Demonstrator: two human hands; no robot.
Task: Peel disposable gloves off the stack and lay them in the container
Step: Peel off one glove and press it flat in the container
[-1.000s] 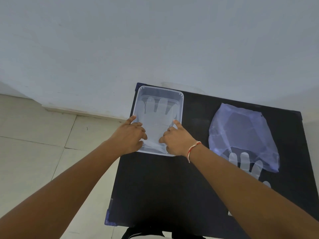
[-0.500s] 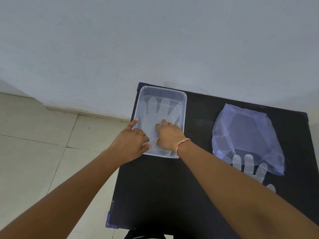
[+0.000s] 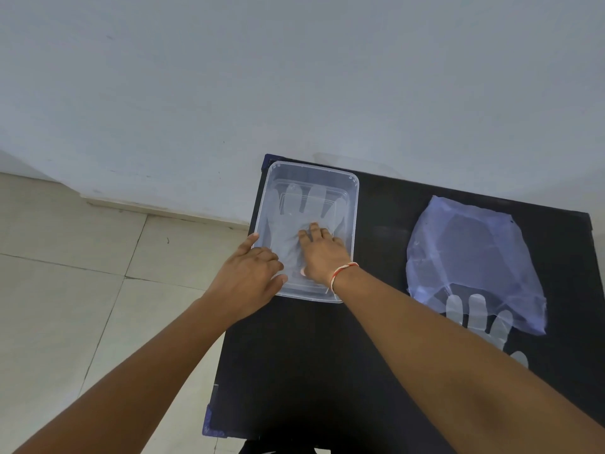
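A clear rectangular plastic container [image 3: 353,204] sits at the far left corner of the black table [image 3: 327,371]. Transparent gloves [image 3: 307,199] lie flat inside it, fingers pointing away from me. My right hand [image 3: 322,255] is inside the container, palm down with fingers spread, pressing on the gloves. My left hand [image 3: 250,273] rests against the container's near left rim, thumb at the near edge. To the right, the glove stack [image 3: 474,314] pokes its fingers out from under a bluish plastic bag [image 3: 471,250].
The table stands against a pale wall [image 3: 294,77]. Beige floor tiles [image 3: 82,273] lie left of it, beyond the table's left edge. Bare black tabletop lies between the container and the bag and in front of both.
My right hand has moved from the container's near right rim into the container and now presses flat on the gloves. My left hand stays at the near left rim.
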